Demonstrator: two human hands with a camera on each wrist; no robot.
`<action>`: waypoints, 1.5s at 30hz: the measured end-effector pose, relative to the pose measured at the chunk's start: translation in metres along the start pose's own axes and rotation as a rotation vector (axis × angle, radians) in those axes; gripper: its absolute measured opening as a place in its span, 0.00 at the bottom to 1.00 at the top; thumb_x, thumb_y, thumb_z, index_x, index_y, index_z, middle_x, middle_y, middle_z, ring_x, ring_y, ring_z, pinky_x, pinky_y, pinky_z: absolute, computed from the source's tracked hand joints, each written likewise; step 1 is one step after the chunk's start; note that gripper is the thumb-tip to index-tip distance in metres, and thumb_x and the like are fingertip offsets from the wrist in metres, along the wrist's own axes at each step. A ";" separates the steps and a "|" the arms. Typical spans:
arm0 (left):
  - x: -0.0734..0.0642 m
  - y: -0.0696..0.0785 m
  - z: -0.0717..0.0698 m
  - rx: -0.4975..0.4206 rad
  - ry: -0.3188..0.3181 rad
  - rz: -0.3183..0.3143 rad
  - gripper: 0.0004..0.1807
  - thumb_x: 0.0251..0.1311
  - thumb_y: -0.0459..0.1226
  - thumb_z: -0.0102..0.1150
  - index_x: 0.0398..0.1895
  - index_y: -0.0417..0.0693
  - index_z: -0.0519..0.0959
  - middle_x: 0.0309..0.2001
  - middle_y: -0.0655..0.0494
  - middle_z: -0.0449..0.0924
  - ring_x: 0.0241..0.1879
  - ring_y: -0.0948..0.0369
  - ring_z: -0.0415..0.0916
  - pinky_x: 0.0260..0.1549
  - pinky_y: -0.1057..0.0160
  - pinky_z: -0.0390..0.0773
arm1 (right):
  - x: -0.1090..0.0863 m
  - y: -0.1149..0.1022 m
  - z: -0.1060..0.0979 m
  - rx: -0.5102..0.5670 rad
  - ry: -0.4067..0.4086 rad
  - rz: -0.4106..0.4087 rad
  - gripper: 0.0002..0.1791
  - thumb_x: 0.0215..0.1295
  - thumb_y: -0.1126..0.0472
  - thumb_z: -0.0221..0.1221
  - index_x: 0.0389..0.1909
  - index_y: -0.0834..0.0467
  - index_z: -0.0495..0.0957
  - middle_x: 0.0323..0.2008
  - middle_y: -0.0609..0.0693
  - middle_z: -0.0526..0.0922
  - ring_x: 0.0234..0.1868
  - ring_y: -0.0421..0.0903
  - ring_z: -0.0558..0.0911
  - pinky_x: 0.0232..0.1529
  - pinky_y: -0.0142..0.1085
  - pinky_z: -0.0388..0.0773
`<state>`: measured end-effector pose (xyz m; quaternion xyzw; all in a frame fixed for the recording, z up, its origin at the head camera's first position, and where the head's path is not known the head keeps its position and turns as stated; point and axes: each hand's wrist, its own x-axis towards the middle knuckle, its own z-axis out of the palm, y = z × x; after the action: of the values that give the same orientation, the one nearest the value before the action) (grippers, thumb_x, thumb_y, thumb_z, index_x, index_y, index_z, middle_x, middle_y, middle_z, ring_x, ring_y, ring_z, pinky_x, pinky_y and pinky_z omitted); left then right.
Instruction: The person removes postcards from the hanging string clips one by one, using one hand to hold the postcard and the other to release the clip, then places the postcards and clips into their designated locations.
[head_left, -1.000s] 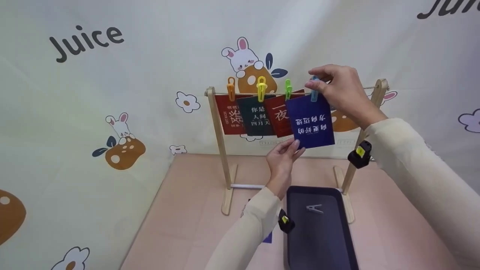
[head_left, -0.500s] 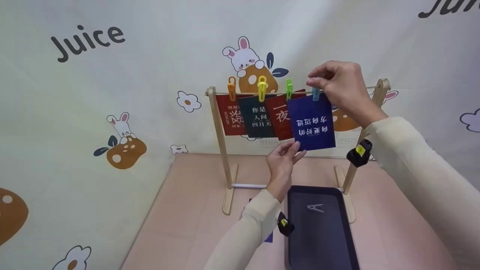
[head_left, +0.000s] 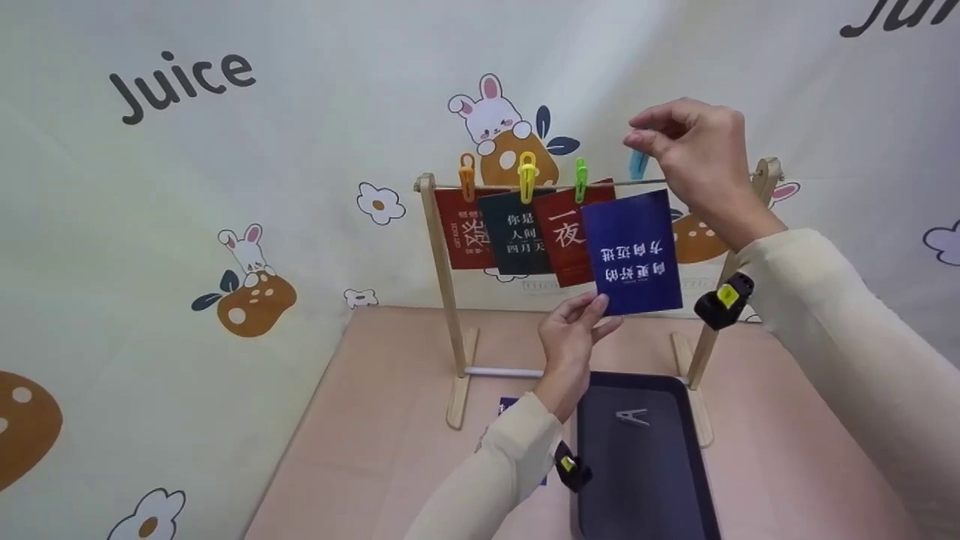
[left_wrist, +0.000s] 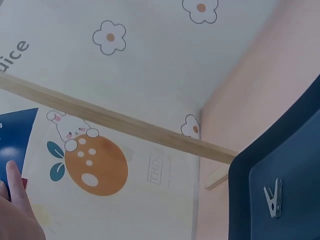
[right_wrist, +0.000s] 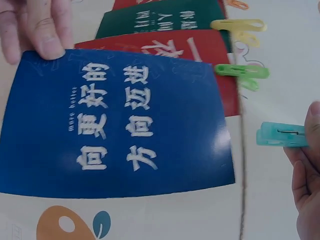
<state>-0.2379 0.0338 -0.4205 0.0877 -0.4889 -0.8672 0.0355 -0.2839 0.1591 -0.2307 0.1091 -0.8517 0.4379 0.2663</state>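
My left hand (head_left: pixel 574 337) pinches the lower left corner of a blue card (head_left: pixel 634 259) with white characters, which look upside down in the head view. Above the card, my right hand (head_left: pixel 701 161) pinches a light blue clothespin (head_left: pixel 638 164) between thumb and fingers. In the right wrist view the clothespin (right_wrist: pixel 282 135) is apart from both the card and the string (right_wrist: pixel 244 175). Left of the blue card, a red card (head_left: pixel 566 240), a dark green card (head_left: pixel 510 236) and another red card (head_left: pixel 459 232) hang from green (head_left: pixel 580 180), yellow (head_left: pixel 526 178) and orange clothespins (head_left: pixel 467 178).
A wooden rack (head_left: pixel 442 285) holds the string between two posts. In front of it lies a dark tray (head_left: pixel 637 480) with a grey clothespin (head_left: pixel 632 417). More blue printed paper (head_left: pixel 508 405) lies partly hidden under my left forearm. A printed cloth backs the pink table (head_left: pixel 360 420).
My right hand has lifted the light blue clothespin up and away from the card and the string. The blue card, in my left hand, has dropped slightly lower and to the right.
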 end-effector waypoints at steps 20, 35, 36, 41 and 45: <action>-0.019 0.010 -0.050 0.079 0.040 -0.024 0.09 0.62 0.27 0.64 0.42 0.28 0.81 0.33 0.53 0.86 0.32 0.65 0.84 0.42 0.59 0.89 | -0.041 0.025 -0.005 0.168 -0.029 0.068 0.22 0.63 0.53 0.66 0.56 0.55 0.82 0.37 0.33 0.85 0.35 0.35 0.79 0.37 0.18 0.77; -0.036 0.009 -0.104 0.181 0.105 -0.079 0.13 0.61 0.29 0.65 0.46 0.27 0.80 0.40 0.46 0.87 0.34 0.62 0.86 0.42 0.59 0.89 | -0.087 0.066 0.007 0.351 -0.137 0.098 0.21 0.65 0.68 0.64 0.59 0.63 0.76 0.45 0.35 0.86 0.41 0.30 0.86 0.46 0.23 0.84; -0.037 0.009 -0.108 0.191 0.110 -0.081 0.13 0.62 0.29 0.65 0.46 0.27 0.80 0.40 0.46 0.87 0.35 0.62 0.86 0.41 0.60 0.89 | -0.090 0.068 0.009 0.365 -0.142 0.102 0.21 0.65 0.69 0.63 0.59 0.64 0.75 0.46 0.34 0.86 0.41 0.31 0.87 0.45 0.24 0.85; -0.040 0.003 -0.128 0.222 0.137 -0.096 0.14 0.61 0.28 0.66 0.48 0.27 0.80 0.38 0.48 0.88 0.34 0.64 0.86 0.40 0.61 0.89 | -0.105 0.078 0.018 0.356 -0.160 0.110 0.21 0.66 0.69 0.63 0.58 0.67 0.74 0.50 0.37 0.86 0.41 0.31 0.88 0.43 0.26 0.86; -0.041 -0.004 -0.146 0.238 0.149 -0.118 0.15 0.60 0.28 0.66 0.48 0.26 0.80 0.35 0.52 0.88 0.34 0.64 0.85 0.39 0.62 0.89 | -0.119 0.088 0.026 0.308 -0.198 0.128 0.19 0.68 0.67 0.61 0.59 0.65 0.74 0.58 0.53 0.84 0.41 0.31 0.88 0.40 0.27 0.87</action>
<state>-0.1701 -0.0805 -0.4930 0.1840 -0.5782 -0.7948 0.0101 -0.2308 0.1844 -0.3685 0.1367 -0.8018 0.5664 0.1328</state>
